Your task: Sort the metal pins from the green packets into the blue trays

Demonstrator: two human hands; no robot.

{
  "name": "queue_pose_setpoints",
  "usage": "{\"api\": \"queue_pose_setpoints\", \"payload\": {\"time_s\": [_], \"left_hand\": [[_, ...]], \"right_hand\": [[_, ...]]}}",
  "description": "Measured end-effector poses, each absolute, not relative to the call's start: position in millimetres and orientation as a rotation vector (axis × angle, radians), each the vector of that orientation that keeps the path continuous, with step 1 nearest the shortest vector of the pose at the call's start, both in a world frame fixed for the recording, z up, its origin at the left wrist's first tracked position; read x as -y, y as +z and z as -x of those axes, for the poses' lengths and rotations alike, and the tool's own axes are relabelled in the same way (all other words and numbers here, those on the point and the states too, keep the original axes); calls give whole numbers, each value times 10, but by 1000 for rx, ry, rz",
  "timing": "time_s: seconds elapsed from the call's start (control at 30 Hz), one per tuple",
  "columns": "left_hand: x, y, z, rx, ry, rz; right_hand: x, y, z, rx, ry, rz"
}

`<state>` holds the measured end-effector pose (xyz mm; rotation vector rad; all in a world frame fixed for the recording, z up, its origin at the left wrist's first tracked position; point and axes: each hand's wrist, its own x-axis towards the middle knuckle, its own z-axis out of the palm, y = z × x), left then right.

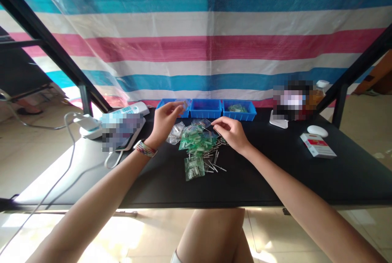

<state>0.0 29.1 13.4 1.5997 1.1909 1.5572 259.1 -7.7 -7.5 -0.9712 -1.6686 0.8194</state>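
My left hand (167,121), a woven band on its wrist, pinches a small clear plastic bag (185,104) at the front of the left blue bin (168,102). To the right, my right hand (232,133) has thumb and index finger together above the pile's edge; anything between them is too small to name. Below and between the hands lies a heap of small green plastic packets (196,139). Clear packets (175,133) lie at its left side. Loose thin metal pins, resembling rivets (216,167), are scattered at its right and front.
A middle blue bin (206,112) and a right blue bin (249,111) with green packets inside stand at the back. Leftward are a power strip (137,109), a phone-like object (132,138) and cables. Rightward are a bottle (320,91), a white oval object (317,131) and a small box (320,148).
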Motion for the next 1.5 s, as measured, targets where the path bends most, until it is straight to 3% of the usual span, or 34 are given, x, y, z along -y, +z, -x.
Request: {"api": "queue_pose_setpoints", "payload": {"time_s": [0.2,0.57,0.7,0.87,1.0,1.1,1.23,1.37,1.5], "left_hand": [[-553,26,224,-1144,1662,-1155],[-521,29,267,-1116,1651,-1258],[-336,76,122,-1177,1558,-1851],[-17,148,-148,-955,1171,-2636],[73,127,-243,-803,1104,-2809],[78,115,-262,-776,1190,-2731],[79,119,-283,-982,1328,-2362],[65,112,-300,-1031,1189,-1981],[65,122,-315,-989,1049,-1859]], "right_hand": [[91,-150,-2596,2128,354,881],[63,-150,-2611,2169,187,798],[42,-116,-2612,1858,474,894],[51,-75,-2602,1373,1221,902],[99,-31,-2573,1223,1535,817],[123,-44,-2541,1248,1578,818],[165,-80,-2524,1489,1139,884],[229,-61,-2567,1904,340,830],[255,-56,-2601,2094,-46,782]]}}
